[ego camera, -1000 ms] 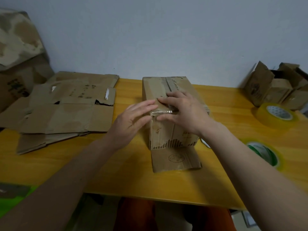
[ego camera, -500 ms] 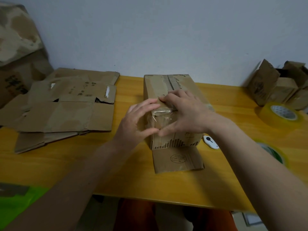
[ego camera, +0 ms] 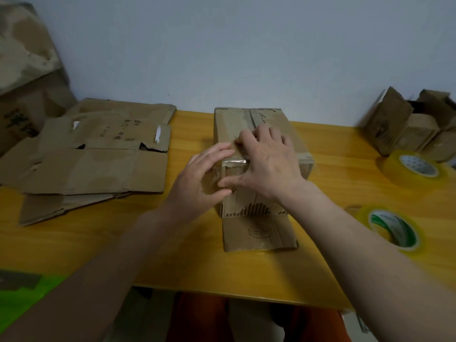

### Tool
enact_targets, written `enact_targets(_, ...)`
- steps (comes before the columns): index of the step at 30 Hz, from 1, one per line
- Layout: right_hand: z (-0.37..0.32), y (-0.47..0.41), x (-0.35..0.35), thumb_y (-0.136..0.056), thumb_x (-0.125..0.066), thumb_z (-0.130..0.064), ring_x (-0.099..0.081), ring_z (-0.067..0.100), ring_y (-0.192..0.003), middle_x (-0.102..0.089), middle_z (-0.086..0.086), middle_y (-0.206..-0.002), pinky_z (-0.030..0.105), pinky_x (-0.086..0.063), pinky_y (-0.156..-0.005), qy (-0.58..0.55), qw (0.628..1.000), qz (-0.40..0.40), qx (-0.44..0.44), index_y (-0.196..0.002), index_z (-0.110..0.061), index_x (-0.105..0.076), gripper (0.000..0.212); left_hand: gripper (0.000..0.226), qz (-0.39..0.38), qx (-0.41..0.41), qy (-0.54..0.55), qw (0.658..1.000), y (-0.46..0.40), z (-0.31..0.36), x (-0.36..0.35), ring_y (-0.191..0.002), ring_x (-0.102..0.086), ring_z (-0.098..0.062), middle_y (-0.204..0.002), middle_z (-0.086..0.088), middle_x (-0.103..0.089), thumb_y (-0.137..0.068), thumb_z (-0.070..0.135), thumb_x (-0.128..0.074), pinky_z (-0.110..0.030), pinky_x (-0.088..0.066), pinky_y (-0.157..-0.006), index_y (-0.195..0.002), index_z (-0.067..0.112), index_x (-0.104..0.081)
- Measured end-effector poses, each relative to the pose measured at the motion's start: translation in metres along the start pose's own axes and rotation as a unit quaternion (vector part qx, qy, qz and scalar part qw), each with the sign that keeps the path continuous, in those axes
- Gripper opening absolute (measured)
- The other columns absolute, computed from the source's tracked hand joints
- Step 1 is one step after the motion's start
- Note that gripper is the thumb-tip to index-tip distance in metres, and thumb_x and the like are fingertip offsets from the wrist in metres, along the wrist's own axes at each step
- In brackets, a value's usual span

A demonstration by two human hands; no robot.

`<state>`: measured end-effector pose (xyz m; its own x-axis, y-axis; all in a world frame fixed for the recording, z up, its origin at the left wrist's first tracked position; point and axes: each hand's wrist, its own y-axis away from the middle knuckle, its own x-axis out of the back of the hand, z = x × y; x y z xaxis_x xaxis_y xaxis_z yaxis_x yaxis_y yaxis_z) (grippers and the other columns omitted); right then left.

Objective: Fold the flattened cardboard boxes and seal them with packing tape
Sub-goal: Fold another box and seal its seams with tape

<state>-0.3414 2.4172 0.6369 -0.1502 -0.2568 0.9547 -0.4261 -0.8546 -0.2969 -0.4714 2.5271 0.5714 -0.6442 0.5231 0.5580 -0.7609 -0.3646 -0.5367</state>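
The folded brown cardboard box (ego camera: pixel 259 154) lies in the middle of the yellow wooden table (ego camera: pixel 172 262), its long axis running straight away from the person toward the wall. Both hands meet at its near top edge, where a strip of glossy clear packing tape (ego camera: pixel 234 161) wraps over the corner. The left hand (ego camera: pixel 199 183) lies against the box's left side, fingers (ego camera: pixel 217 151) straight and pressing, gripping nothing. The right hand (ego camera: pixel 269 161) lies flat over the top, fingers spread, thumb down on the near face. One end flap (ego camera: pixel 259 233) lies open on the table toward the person, so smoothing likely comes first. Flattened brown cardboard sheets (ego camera: pixel 93 154) lie to the left; two yellowish tape rolls (ego camera: pixel 394 228) sit right, nearer the right hand. Beyond is a bare pale wall.
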Motion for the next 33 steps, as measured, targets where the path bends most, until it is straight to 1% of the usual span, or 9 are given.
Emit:
enact_targets(5, -0.001, 0.002, -0.001, -0.058, -0.057, -0.085, -0.042, 0.027, -0.113, -0.044, 0.005, -0.120, 0.041, -0.036, -0.094, 0.019, 1.000, 0.003, 0.004, -0.121, -0.024, -0.043, 0.089, 0.059, -0.046, 0.047, 0.105, 0.992, 0.001, 0.001, 0.008, -0.141, -0.028, -0.005, -0.150, 0.011, -0.038, -0.081, 0.014, -0.040, -0.036, -0.029, -0.114, -0.139, 0.027, -0.044)
enact_targets(9, 0.004, 0.004, 0.000, -0.063, -0.061, -0.078, -0.042, 0.025, -0.113, -0.045, 0.005, -0.121, 0.039, -0.035, -0.096, 0.017, 0.999, 0.004, 0.035, -0.123, -0.024, -0.045, 0.082, 0.041, 0.007, 0.020, 0.049, 0.999, -0.001, 0.002, -0.001, -0.137, -0.033, 0.003, -0.144, 0.019, -0.040, -0.097, 0.036, -0.039, -0.028, -0.028, -0.114, -0.136, 0.028, -0.045)
enact_targets(12, 0.016, 0.002, 0.004, -0.068, -0.065, -0.069, -0.041, 0.024, -0.117, -0.045, 0.003, -0.124, 0.036, -0.034, -0.096, 0.001, 0.998, -0.025, 0.059, -0.133, -0.028, -0.042, 0.081, 0.039, 0.026, 0.002, 0.021, 0.999, -0.001, 0.000, -0.008, -0.138, -0.029, 0.004, -0.148, 0.014, -0.037, -0.102, 0.023, -0.036, -0.016, -0.022, -0.113, -0.141, 0.023, -0.042)
enact_targets(15, 0.024, 0.001, 0.008, -0.070, -0.066, -0.065, -0.039, 0.023, -0.119, -0.045, 0.001, -0.128, 0.035, -0.034, -0.096, -0.013, 0.996, -0.045, 0.072, -0.139, -0.032, -0.040, 0.081, 0.048, 0.024, 0.007, 0.023, 0.999, 0.002, -0.009, -0.011, -0.143, -0.025, -0.002, -0.154, 0.008, -0.031, -0.102, 0.010, -0.033, -0.034, -0.024, -0.118, -0.148, 0.023, -0.032)
enact_targets(19, 0.023, 0.001, 0.008, -0.071, -0.065, -0.065, -0.038, 0.020, -0.120, -0.044, -0.002, -0.129, 0.033, -0.033, -0.096, -0.014, 0.997, -0.043, 0.070, -0.139, -0.036, -0.039, 0.079, 0.056, 0.241, 0.151, 0.059, 0.957, 0.008, 0.002, -0.023, -0.144, -0.025, -0.007, -0.156, 0.001, -0.031, -0.097, 0.008, -0.035, -0.040, -0.028, -0.118, -0.152, 0.015, -0.026)
enact_targets(21, 0.023, 0.001, 0.007, -0.071, -0.065, -0.065, -0.038, 0.021, -0.120, -0.044, -0.003, -0.129, 0.033, -0.033, -0.096, -0.010, 0.997, -0.037, 0.069, -0.139, -0.036, -0.038, 0.078, 0.060, 0.309, 0.114, 0.051, 0.943, 0.013, 0.025, -0.038, -0.147, -0.020, -0.012, -0.158, -0.006, -0.025, -0.094, 0.006, -0.035, -0.035, -0.022, -0.120, -0.152, 0.006, -0.021)
enact_targets(25, 0.023, 0.002, 0.006, -0.076, -0.063, -0.060, -0.038, 0.022, -0.120, -0.044, -0.001, -0.130, 0.033, -0.034, -0.095, -0.007, 0.997, -0.019, 0.079, -0.140, -0.035, -0.038, 0.072, 0.063, 0.227, 0.094, 0.083, 0.966, -0.001, 0.046, -0.065, -0.149, -0.010, -0.010, -0.162, -0.005, -0.012, -0.099, 0.023, -0.034, -0.029, -0.017, -0.120, -0.154, 0.008, -0.009)
enact_targets(29, 0.027, 0.000, 0.004, -0.078, -0.064, -0.057, -0.038, 0.022, -0.121, -0.044, -0.003, -0.131, 0.034, -0.034, -0.097, -0.004, 0.996, -0.016, 0.085, -0.141, -0.035, -0.037, 0.072, 0.056, 0.208, 0.157, 0.235, 0.936, -0.027, 0.038, -0.062, -0.132, -0.031, 0.014, -0.149, 0.019, -0.029, -0.103, 0.021, -0.039, -0.024, -0.036, -0.110, -0.154, 0.017, -0.014)
enact_targets(33, 0.027, 0.001, 0.002, -0.077, -0.067, -0.056, -0.040, 0.021, -0.120, -0.047, -0.003, -0.129, 0.034, -0.035, -0.094, -0.020, 0.996, 0.001, 0.087, -0.139, -0.034, -0.039, 0.072, 0.054, 0.146, 0.158, 0.308, 0.927, -0.034, 0.021, -0.053, -0.144, -0.028, -0.012, -0.158, 0.004, -0.025, -0.095, 0.038, -0.048, -0.047, -0.033, -0.114, -0.146, 0.039, -0.029)
